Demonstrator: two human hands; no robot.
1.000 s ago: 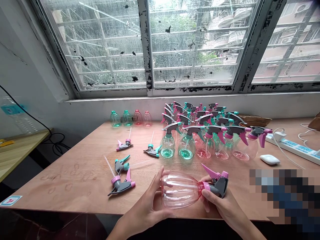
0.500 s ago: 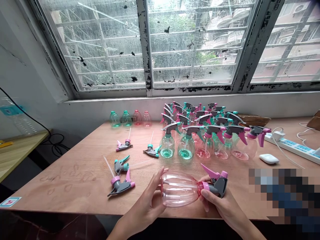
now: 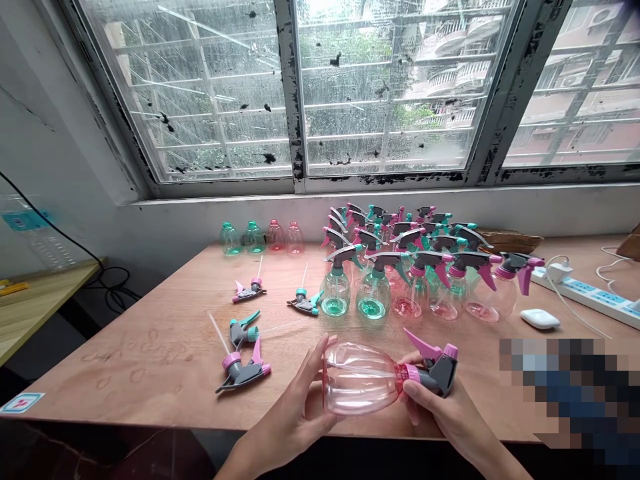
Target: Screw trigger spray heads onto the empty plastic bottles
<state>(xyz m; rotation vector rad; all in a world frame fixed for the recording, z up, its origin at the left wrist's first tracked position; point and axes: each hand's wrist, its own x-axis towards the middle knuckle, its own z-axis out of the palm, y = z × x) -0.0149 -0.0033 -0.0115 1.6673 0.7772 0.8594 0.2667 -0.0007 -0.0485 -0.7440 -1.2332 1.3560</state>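
Observation:
A clear pink spray bottle lies sideways between my hands above the front edge of the table. My left hand cups its base end, thumb below and fingers behind. On the right, my right hand grips the pink collar of the trigger sprayer at the bottle's neck, thumb in front. This sprayer has a grey body and a pink trigger pointing up. Left of my hands lie loose sprayer heads: a pink one, a teal one, another teal one and a smaller-looking pink one.
Several spray bottles with sprayers stand grouped at the back right. Bottles without sprayers line the back left. A white case, a power strip and cables lie right. A pixelated patch hides the right front.

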